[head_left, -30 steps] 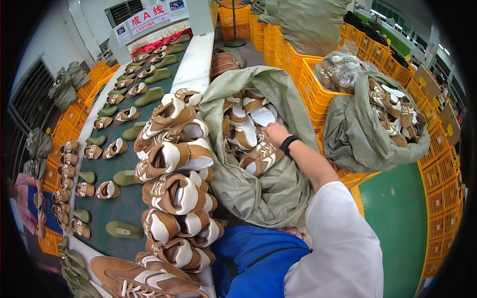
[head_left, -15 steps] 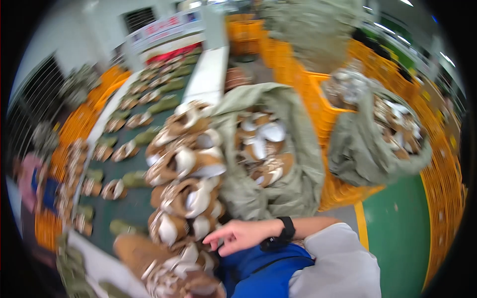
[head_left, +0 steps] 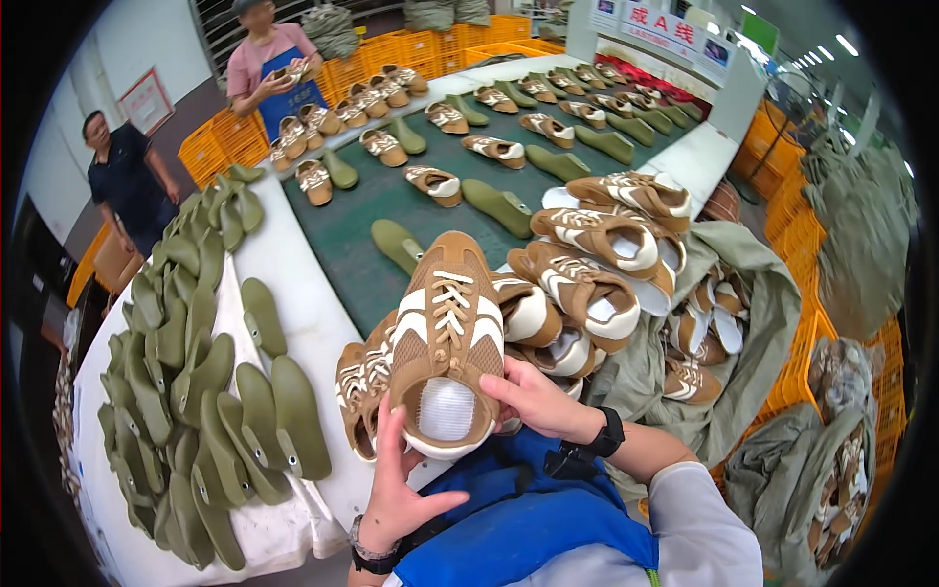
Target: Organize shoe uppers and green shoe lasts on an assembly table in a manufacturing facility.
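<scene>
A brown and white lace-up sneaker (head_left: 452, 328) is held up in front of me, toe pointing away, its opening and pale insole facing me. My right hand (head_left: 543, 401) grips its right side near the heel, thumb at the collar. My left hand (head_left: 396, 489) is beside the heel, its stretched fingers against the shoe's left side and its thumb spread away. More sneakers (head_left: 362, 382) lie just left of it. A stack of similar sneakers (head_left: 592, 293) rises on the right. Olive-green shoe lasts (head_left: 303, 421) cover the white table edge at left.
Sneakers and lasts stand in rows on a green conveyor belt (head_left: 337, 240). A grey-green sack (head_left: 763, 293) of shoes is at right, near orange crates (head_left: 802, 367). Across the belt, a person in a blue apron (head_left: 279, 73) handles a shoe; another person (head_left: 132, 186) stands farther left.
My view has swung left. My right hand, empty near the stack before, now grips a sneaker held up in front of me. My left hand has come into view beside it.
</scene>
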Motion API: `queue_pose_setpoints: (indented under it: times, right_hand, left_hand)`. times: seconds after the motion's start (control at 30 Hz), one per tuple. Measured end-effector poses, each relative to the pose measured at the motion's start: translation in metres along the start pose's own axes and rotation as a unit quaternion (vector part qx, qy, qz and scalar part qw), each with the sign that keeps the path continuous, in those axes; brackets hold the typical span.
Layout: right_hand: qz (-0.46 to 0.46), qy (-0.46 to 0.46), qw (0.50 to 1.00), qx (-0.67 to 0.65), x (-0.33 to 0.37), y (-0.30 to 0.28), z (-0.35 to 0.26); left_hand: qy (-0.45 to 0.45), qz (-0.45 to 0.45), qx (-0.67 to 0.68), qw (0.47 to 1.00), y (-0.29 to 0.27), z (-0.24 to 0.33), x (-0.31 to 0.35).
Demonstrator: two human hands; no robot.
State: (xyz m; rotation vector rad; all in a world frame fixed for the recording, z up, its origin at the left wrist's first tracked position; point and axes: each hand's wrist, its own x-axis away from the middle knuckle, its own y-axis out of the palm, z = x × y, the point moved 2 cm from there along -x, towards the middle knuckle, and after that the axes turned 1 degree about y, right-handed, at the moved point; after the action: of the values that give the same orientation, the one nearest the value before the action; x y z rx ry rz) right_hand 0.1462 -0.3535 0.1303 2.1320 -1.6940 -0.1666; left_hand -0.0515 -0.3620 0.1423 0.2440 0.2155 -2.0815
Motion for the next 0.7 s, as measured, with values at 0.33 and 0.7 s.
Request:
queue_pose_setpoints:
  times: [0.33,0.7]
  right_hand:
    - [0.038,-0.036,0.999,-0.009,-0.007,-0.001,0.006]
    - [0.115,-0.117,0.983,-0.085,-0.011,-0.027,-0.017]
  left_hand:
    - [-0.042,0.185,0.231,0.954,-0.021,-0.021,0.021]
    - [-0.167,0.098,0.69,0.698,-0.023,-0.023,0.006]
